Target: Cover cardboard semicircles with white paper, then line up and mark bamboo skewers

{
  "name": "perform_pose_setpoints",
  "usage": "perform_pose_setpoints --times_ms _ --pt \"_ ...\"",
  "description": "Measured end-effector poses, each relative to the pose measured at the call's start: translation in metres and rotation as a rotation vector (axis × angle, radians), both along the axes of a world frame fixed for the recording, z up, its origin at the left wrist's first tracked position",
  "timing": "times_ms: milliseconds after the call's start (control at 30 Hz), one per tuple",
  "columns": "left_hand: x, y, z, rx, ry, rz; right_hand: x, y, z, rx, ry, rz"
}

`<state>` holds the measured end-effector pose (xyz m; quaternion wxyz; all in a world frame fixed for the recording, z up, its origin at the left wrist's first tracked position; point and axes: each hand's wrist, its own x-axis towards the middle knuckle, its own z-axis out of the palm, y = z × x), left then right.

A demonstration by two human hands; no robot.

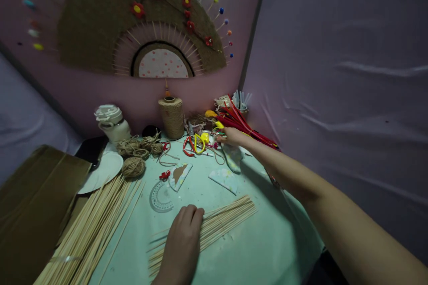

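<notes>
My left hand [183, 238] rests on a flat bundle of thin wooden sticks [227, 219] at the front middle of the table, its fingers together over them. Farther back, my right hand [230, 136] reaches into a pile of tools and craft bits; its fingertips are small and partly hidden, so what they touch is unclear. Yellow-handled scissors [201, 142] and red-handled pliers [189, 147] lie just left of it. Below it are a patterned fabric piece [233, 158] and a half-round one [224, 180].
A larger stick bundle [83, 231] and cardboard [36, 200] lie at left. Behind are twine balls [133, 167], a white bottle [113, 124] and a twine spool [171, 118]. A protractor [160, 198] lies mid-table. Red stems [244, 122] lean by the right wall; a decorated fan [96, 22] hangs behind.
</notes>
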<state>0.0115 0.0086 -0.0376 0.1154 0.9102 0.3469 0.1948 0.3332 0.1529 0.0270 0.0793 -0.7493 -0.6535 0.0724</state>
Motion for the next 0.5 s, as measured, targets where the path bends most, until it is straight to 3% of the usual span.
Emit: perform_pose_setpoints --times_ms 100,233,333,500 --pt "0.001 0.0 -0.002 0.017 -0.009 -0.006 0.013 -0.016 -0.008 0.026 0.031 0.058" --pt "0.002 0.0 -0.003 0.037 -0.017 0.002 -0.011 -0.026 -0.019 0.02 0.089 0.208" --pt "0.002 0.001 0.0 0.03 -0.009 0.008 -0.022 -0.026 -0.016 0.003 0.114 0.292" --pt "0.002 0.0 0.002 -0.005 0.016 0.006 0.01 -0.025 -0.007 0.02 -0.03 0.109"
